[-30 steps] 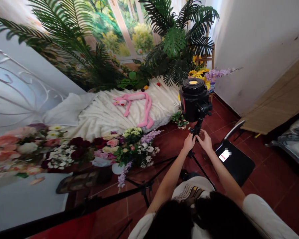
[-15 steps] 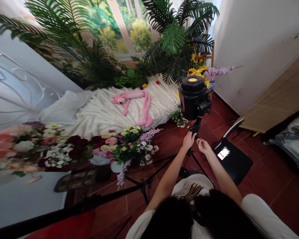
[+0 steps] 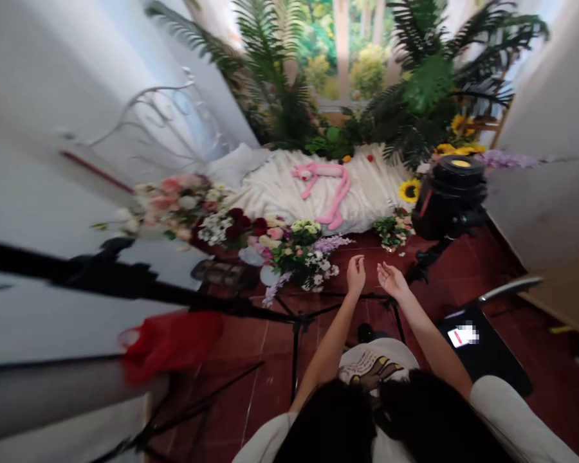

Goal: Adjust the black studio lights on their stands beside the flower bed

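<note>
Both hands hang in the air above the red tiled floor, apart from each other. My left hand has its fingers slightly bent, with nothing in it. To its right, my right hand is palm up with loosely spread fingers and holds nothing. A black studio light on a stand is right of my right hand, not touched by it. Bunches of flowers lie beyond and left of my left hand.
A pink plush toy lies on a white draped cloth. Black stand legs cross the floor. A phone rests on a black chair seat at right. A red bag is at left.
My hands have come away from the light's stand, and both are now free of it. The view has turned left, so the light appears farther right and the red bag shows more.
</note>
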`<state>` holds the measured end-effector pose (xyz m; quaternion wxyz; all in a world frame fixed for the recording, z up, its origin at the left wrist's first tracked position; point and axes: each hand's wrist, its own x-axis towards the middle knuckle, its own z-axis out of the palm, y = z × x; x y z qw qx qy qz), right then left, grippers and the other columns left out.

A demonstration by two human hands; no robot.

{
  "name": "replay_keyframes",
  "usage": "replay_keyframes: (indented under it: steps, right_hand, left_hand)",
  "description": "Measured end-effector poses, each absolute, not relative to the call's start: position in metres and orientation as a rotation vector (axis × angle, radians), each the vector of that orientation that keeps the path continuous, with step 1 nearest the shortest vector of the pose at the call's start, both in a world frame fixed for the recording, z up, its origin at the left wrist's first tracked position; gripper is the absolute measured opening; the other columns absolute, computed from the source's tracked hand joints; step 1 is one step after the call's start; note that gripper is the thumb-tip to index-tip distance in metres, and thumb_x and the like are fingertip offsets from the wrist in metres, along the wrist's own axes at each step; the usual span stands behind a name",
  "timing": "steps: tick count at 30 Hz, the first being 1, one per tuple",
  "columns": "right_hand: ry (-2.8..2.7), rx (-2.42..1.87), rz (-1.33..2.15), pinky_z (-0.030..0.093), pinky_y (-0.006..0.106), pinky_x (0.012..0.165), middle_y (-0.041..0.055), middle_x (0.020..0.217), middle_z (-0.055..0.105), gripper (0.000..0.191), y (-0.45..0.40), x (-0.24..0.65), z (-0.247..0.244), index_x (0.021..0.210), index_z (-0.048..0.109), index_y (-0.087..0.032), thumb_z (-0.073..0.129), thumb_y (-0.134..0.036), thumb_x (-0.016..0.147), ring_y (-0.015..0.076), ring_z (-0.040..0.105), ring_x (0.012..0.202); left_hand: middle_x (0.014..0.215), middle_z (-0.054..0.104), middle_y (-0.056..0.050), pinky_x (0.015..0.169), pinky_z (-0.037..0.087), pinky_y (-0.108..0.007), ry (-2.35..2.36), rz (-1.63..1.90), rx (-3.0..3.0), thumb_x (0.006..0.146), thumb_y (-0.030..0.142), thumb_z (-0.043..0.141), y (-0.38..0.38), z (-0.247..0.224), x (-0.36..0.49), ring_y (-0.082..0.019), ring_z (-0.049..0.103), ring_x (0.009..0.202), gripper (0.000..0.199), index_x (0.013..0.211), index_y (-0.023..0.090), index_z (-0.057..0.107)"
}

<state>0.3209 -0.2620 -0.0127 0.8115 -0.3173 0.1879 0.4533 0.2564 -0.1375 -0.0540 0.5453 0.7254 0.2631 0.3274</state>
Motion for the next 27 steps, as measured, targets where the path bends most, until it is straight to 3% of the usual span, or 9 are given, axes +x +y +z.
replay_keyframes:
  steps: [6,14,23,27]
  right_hand:
    - [0.202,-0.749,1.249,0.054,0.018,0.053,0.0021,0.078,0.070,0.011,-0.169,0.285,0.005,0.086,0.059,-0.018,0.050,-0.013,0.082,0.0092,0.065,0.060]
    - [0.016,-0.802,1.610,0.054,0.017,0.057,0.0001,0.075,0.069,0.008,-0.086,0.207,0.009,0.085,0.057,-0.019,0.052,-0.013,0.082,0.0086,0.065,0.063]
    - [-0.097,-0.877,1.736,0.056,0.017,0.058,0.0006,0.076,0.070,0.010,-0.054,0.171,0.003,0.086,0.057,-0.019,0.050,-0.013,0.083,0.0086,0.066,0.064]
    - [-0.389,-1.067,1.674,0.054,0.017,0.050,0.0002,0.072,0.069,0.007,-0.021,0.169,0.005,0.088,0.057,-0.019,0.053,-0.015,0.083,0.0092,0.065,0.058]
  left_hand:
    - [0.097,0.063,-0.007,0.081,0.048,-0.028,1.030,1.015,1.567,0.090,0.033,0.039,-0.066,-0.058,0.173,-0.014,0.061,0.089,0.024,0.100,0.019,0.055]
    - [0.091,0.064,-0.005,0.083,0.047,-0.029,1.384,1.256,1.427,0.090,0.033,0.039,-0.039,-0.057,0.069,-0.014,0.061,0.084,0.023,0.099,0.019,0.055]
    - [0.089,0.062,-0.005,0.081,0.047,-0.027,1.521,1.323,1.364,0.091,0.040,0.036,-0.036,-0.050,0.030,-0.013,0.060,0.082,0.029,0.097,0.018,0.055]
    - [0.101,0.058,-0.009,0.087,0.046,-0.031,1.720,1.506,1.280,0.087,0.047,0.044,-0.031,-0.035,0.023,-0.015,0.058,0.091,0.037,0.108,0.017,0.050]
